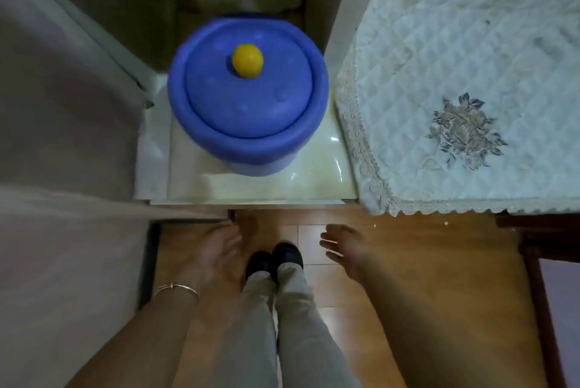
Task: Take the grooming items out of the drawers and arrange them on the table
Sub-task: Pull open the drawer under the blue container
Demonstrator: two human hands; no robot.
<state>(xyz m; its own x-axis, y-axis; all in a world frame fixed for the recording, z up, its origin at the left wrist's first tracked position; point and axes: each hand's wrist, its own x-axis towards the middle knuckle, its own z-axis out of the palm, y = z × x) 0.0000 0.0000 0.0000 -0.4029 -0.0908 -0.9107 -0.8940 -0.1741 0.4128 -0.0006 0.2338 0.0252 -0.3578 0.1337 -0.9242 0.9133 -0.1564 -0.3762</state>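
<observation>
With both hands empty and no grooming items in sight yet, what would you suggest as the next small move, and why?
Probably reach the left hand toward the pale cabinet front beside it and feel for a drawer pull. Both it and the right hand are open and hold nothing, the cloth-covered table carries no items, and only a blue lidded bin is in view.

Table (pixel 470 58) right of blue lidded bin (pixel 248 95); covered by pale quilted cloth with lace edge, grey floral motif. Drawers, grooming items not discernible.

no legible text or labels
</observation>
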